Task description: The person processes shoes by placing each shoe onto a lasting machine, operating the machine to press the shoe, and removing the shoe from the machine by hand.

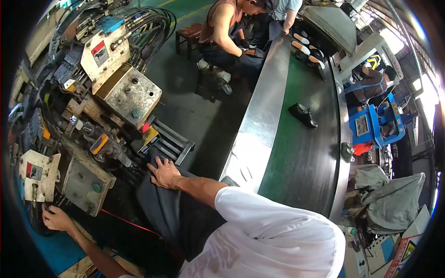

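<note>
My right hand (164, 174) lies on the dark trousers (160, 211) over my knee, fingers spread and holding nothing. At the lower left, my left hand (57, 218) is closed with bent fingers against a dark item (38, 223) at the machine. What that item is I cannot make out. Just above this hand is a worn cream panel (40, 172) with a red label, and beside it a grimy metal control box (87, 186) with a green button. Ahead of my right hand is a yellow switch housing with a red button (145, 127).
A second control box (132, 98) and hoses fill the upper left. To the right runs a green conveyor belt (296, 171) with a metal edge, carrying a black shoe (303, 115) and several more shoes. A seated co-worker (225, 32) handles a shoe near a stool (189, 33).
</note>
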Available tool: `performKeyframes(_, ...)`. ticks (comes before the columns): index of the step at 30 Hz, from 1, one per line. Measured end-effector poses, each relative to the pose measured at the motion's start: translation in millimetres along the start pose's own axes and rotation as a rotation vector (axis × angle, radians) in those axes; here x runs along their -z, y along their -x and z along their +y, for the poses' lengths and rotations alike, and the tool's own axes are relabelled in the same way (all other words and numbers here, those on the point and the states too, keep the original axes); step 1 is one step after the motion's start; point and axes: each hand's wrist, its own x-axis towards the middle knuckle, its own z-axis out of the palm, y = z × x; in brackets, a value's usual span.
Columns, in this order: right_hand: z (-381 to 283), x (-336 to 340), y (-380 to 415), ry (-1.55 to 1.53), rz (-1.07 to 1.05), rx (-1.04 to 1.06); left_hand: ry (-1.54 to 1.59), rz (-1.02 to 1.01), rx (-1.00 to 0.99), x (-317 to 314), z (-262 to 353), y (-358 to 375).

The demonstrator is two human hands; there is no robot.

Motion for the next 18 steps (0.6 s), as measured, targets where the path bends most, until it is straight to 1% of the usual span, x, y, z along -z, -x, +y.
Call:
performKeyframes(2, 0.2, -5.8, -2.5, -0.002, 0.045, 0.004, -0.009, 0.103, 0.022, -4.7, 0.6, 1.3)
performKeyframes(3, -0.7, -0.9, -1.6, -0.019, 0.026, 0.0, -0.011, 0.145, 0.022, -8.4, -0.2, 0.0)
performKeyframes(4, -1.6, 4.9, -0.9, -0.016, 0.033, -0.002, -0.006, 0.149, 0.025, -10.1, -1.4, 0.9)
performKeyframes(6, -3.7, 10.1, -0.1, -0.046, -0.021, -0.012, -0.014, 0.136, -0.003, -11.6, -5.3, 3.2)
performKeyframes(13, -1.7, 3.8, 3.9, -0.053, 0.027, 0.005, 0.015, 0.066, 0.0, -8.3, -5.8, 4.8)
performKeyframes(15, -1.5, 5.7, 7.4, -0.061, -0.016, 0.008, 0.01, 0.013, 0.002, -2.2, -4.0, 3.8)
performKeyframes(16, -1.7, 4.8, 9.0, -0.064, -0.011, 0.006, 0.013, 0.018, 0.0, -0.5, -4.6, 3.1)
performKeyframes(18, -3.5, 2.3, 12.5, -0.075, 0.01, 0.03, 0.05, -0.065, -0.002, 3.8, -6.7, 2.2)
